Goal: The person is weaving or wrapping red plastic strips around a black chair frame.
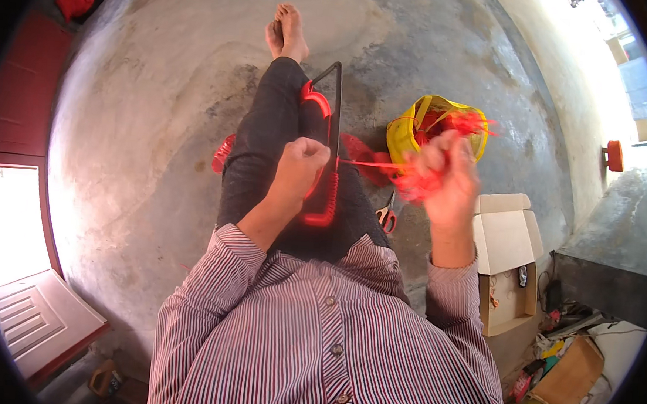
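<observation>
One left hand [300, 168] clamps a thin, angular frame [338, 103], partly coiled red. The right hand [451, 182] clenches tangled, glossy strands [415, 187].

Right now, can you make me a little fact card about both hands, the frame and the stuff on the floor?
Left hand: curled at the frame's left side; exact grip hidden
Right hand: holding red strands, blurred
Between: a red strand stretched straight from frame to right hand
Frame: dark, angular, partly covered in red, over the lap
Floor: yellow container with red material inside; red-handled scissors; open cardboard box
</observation>
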{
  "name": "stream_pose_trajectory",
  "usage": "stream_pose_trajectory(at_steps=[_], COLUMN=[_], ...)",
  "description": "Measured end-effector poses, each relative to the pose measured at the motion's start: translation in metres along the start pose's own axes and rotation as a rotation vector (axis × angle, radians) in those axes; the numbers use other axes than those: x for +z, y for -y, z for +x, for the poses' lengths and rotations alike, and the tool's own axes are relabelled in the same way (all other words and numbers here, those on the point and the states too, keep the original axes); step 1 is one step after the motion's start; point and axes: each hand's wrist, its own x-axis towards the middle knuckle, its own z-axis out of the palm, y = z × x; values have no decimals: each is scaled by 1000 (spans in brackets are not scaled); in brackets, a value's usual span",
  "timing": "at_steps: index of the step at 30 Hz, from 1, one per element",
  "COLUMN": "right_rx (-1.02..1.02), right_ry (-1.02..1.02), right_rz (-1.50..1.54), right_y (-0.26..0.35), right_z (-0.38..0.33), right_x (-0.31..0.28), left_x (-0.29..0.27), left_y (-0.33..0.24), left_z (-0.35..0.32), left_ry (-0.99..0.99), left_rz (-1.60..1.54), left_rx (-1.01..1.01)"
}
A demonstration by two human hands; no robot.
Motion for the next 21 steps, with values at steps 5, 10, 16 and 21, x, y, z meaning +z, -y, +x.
stream_pose_trajectory(at_steps=[5,10,16,21], right_rx=[198,40,38,429], right_ry=[135,99,-280,254], right_rz=[-37,74,253,-68], right_y=[16,60,29,-47], right_z=[-50,-71,-39,-37], right_x=[-4,-37,-50,-13], left_x=[11,4,17,22], left_y=[8,21,14,-19], left_z=[1,6,-8,-44], left_ry=[-38,57,-119,375], left_rz=[-317,-462,595,301], left_rx=[-207,-221,612,467])
